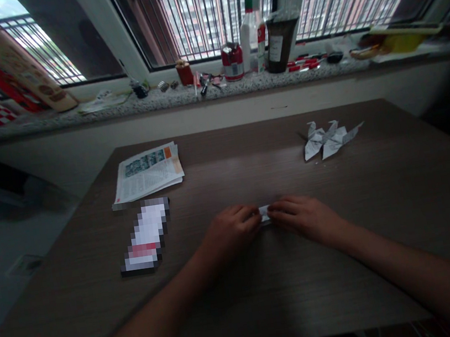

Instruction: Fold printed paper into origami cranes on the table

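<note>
A small folded piece of paper (pixel 264 216) lies at the middle of the table, with most of it covered by fingers. My left hand (pixel 233 227) grips its left end, the fingers closed together. From the other side my right hand (pixel 305 214) pinches the right end. Only a short white strip shows between the two hands. Two folded paper cranes (pixel 329 138) stand side by side at the far right of the table, beyond my right hand.
Printed sheets (pixel 148 173) lie stacked at the back left, and a phone (pixel 146 235) with a blurred screen is in front of them. Along the windowsill (pixel 182 99) stand a red can (pixel 232 61), a bottle (pixel 248 37), a dark cup (pixel 280 43) and several small items.
</note>
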Tool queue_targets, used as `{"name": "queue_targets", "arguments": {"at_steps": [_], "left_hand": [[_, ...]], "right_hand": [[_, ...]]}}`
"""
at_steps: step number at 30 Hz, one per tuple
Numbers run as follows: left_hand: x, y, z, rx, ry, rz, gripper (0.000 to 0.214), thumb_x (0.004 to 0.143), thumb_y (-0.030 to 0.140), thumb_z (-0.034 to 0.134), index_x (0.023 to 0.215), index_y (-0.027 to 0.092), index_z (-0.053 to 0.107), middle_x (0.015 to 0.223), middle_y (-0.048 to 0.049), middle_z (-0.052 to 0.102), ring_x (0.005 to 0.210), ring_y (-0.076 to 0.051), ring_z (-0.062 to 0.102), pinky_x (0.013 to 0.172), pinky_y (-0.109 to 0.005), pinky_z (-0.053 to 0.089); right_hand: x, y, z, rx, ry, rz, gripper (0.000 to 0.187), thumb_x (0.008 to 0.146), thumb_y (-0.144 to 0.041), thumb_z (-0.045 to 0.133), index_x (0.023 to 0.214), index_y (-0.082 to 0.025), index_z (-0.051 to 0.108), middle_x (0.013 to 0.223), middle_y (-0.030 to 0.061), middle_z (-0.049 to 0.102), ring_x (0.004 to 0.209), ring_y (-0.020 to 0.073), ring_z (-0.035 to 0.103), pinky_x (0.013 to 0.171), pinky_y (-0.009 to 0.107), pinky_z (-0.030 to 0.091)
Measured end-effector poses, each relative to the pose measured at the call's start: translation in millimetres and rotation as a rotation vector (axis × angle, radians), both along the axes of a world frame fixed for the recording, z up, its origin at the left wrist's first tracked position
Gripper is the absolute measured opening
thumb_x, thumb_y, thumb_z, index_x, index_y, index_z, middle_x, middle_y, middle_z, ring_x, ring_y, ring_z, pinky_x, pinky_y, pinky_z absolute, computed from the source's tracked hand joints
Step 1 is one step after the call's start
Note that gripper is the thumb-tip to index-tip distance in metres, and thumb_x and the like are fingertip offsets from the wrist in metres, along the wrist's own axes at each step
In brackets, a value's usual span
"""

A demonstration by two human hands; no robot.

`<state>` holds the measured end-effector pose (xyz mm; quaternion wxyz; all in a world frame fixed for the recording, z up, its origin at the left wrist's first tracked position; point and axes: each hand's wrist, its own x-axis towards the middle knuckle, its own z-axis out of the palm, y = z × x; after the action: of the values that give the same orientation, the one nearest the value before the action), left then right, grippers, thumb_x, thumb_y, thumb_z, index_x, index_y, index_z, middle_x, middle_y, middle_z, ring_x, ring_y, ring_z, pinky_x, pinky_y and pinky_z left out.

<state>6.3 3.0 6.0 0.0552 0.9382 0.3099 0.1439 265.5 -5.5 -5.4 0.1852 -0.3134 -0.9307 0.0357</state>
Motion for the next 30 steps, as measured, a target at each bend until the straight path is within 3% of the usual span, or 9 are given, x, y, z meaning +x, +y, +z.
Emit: {"name": "queue_targets", "arguments": {"at_steps": [6, 12, 16, 20, 23, 30], "left_hand": [[-9, -7, -0.6, -0.056, 0.045, -0.063, 0.041, 0.104, 0.028, 0.06, 0.143, 0.016, 0.057, 0.145, -0.0151, 0.061, 0.128, -0.03, 0.062, 0.105, -0.046, 0.054], [-7, -9, 1.7, -0.128, 0.039, -0.066, 0.058, 0.103, 0.04, 0.063, 0.155, 0.024, 0.045, 0.161, -0.0118, 0.047, 0.146, -0.031, 0.046, 0.119, -0.05, 0.041], [-4, -13, 1.0, -0.152, 0.017, -0.068, 0.061, 0.104, 0.042, 0.06, 0.158, 0.023, 0.04, 0.162, -0.0129, 0.044, 0.147, -0.032, 0.046, 0.12, -0.05, 0.039], [-6, -14, 1.0, -0.155, 0.04, -0.076, 0.06, 0.106, 0.044, 0.056, 0.159, 0.022, 0.039, 0.162, -0.0128, 0.044, 0.148, -0.031, 0.044, 0.123, -0.05, 0.034], [-8, -14, 2.1, -0.164, 0.048, -0.081, 0.06, 0.107, 0.046, 0.052, 0.161, 0.023, 0.036, 0.165, -0.011, 0.04, 0.15, -0.029, 0.041, 0.125, -0.049, 0.031], [-9, -17, 2.9, -0.185, 0.078, -0.065, 0.061, 0.108, 0.044, 0.051, 0.163, 0.025, 0.033, 0.167, -0.0098, 0.035, 0.153, -0.028, 0.037, 0.126, -0.048, 0.029]], "right_hand": [[7, -4, -4.3, 0.003, -0.021, -0.024, 0.036, 0.104, -0.031, 0.059, 0.137, -0.019, 0.067, 0.14, 0.0129, 0.068, 0.126, 0.0314, 0.066, 0.107, 0.051, 0.056], [16, 2, -3.2, -0.061, 0.003, -0.084, 0.05, 0.1, -0.035, 0.066, 0.148, -0.023, 0.058, 0.152, 0.0128, 0.058, 0.138, 0.0328, 0.057, 0.115, 0.058, 0.048], [10, 0, -4.8, -0.045, -0.021, -0.119, 0.056, 0.102, -0.043, 0.061, 0.153, -0.023, 0.051, 0.155, 0.0138, 0.055, 0.141, 0.034, 0.054, 0.118, 0.058, 0.044], [1, -6, -10.1, -0.075, -0.058, -0.092, 0.077, 0.102, -0.051, 0.057, 0.166, -0.02, 0.026, 0.168, 0.0141, 0.034, 0.153, 0.032, 0.036, 0.126, 0.053, 0.033], [-2, -9, -12.6, -0.109, -0.056, -0.077, 0.082, 0.103, -0.053, 0.055, 0.168, -0.018, 0.018, 0.171, 0.0142, 0.025, 0.157, 0.0299, 0.028, 0.127, 0.049, 0.03], [8, -5, -16.1, -0.126, -0.037, -0.102, 0.079, 0.106, -0.05, 0.049, 0.169, -0.022, 0.009, 0.171, 0.0128, 0.024, 0.157, 0.0281, 0.027, 0.127, 0.049, 0.03]]}}
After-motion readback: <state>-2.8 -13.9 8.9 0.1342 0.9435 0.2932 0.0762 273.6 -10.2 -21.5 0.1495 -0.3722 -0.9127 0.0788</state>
